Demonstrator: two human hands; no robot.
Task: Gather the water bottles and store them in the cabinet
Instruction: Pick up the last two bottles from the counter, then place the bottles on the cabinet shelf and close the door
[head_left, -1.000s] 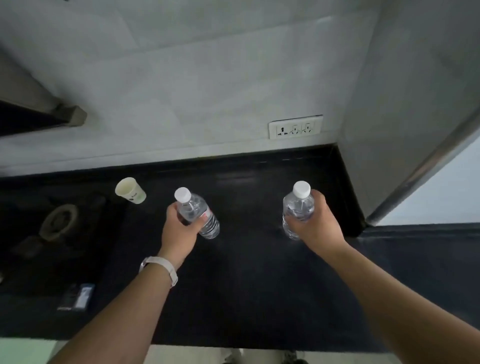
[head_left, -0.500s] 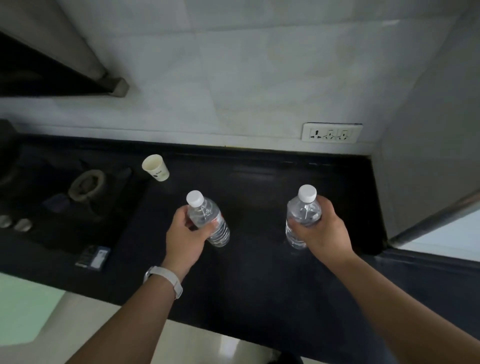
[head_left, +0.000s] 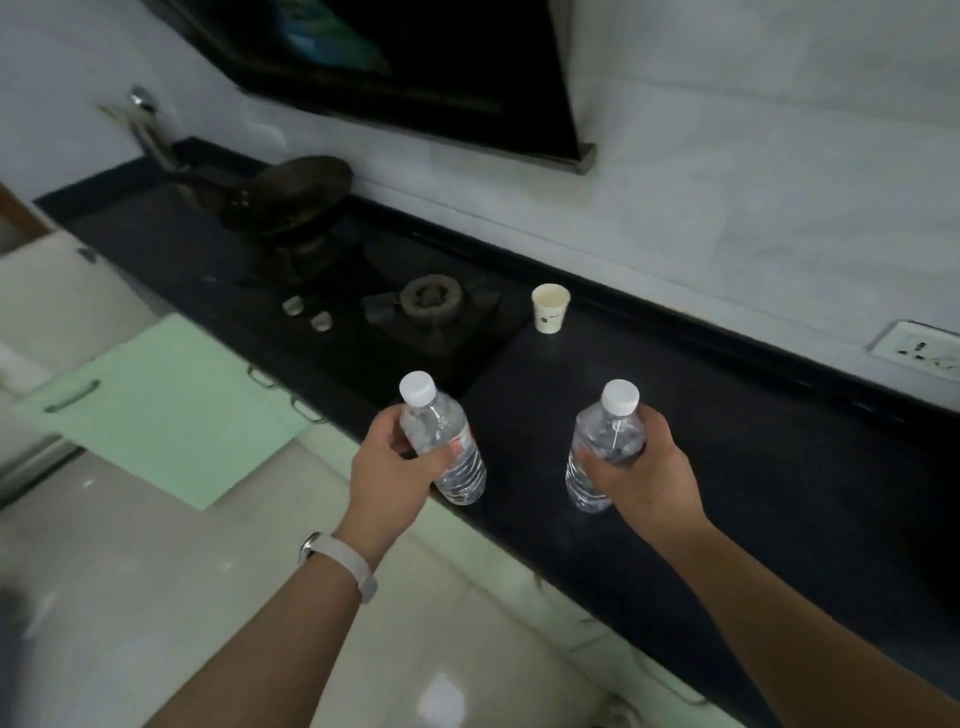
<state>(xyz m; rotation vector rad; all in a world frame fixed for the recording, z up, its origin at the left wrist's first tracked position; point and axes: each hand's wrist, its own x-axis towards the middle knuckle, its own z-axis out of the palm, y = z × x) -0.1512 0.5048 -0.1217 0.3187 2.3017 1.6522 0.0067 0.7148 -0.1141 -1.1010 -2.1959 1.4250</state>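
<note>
My left hand (head_left: 392, 475) grips a clear water bottle (head_left: 451, 452) with a white cap and a red label, held tilted in the air over the front edge of the black counter (head_left: 753, 467). My right hand (head_left: 641, 475) grips a second clear water bottle (head_left: 602, 441) with a white cap, held above the counter. A pale green cabinet door (head_left: 161, 410) stands open below the counter at the left; its inside is hidden.
A paper cup (head_left: 550, 308) stands on the counter behind the bottles. Left of it is a gas hob (head_left: 431, 299) with a dark pan (head_left: 291, 195). A range hood (head_left: 415, 67) hangs above. A wall socket (head_left: 919, 349) is at the right. Pale floor tiles (head_left: 156, 597) lie below.
The view has swung left, bringing the hob, pan, hood and open green cabinet door into sight. Both hands still hold their bottles, now lifted nearer the counter's front edge.
</note>
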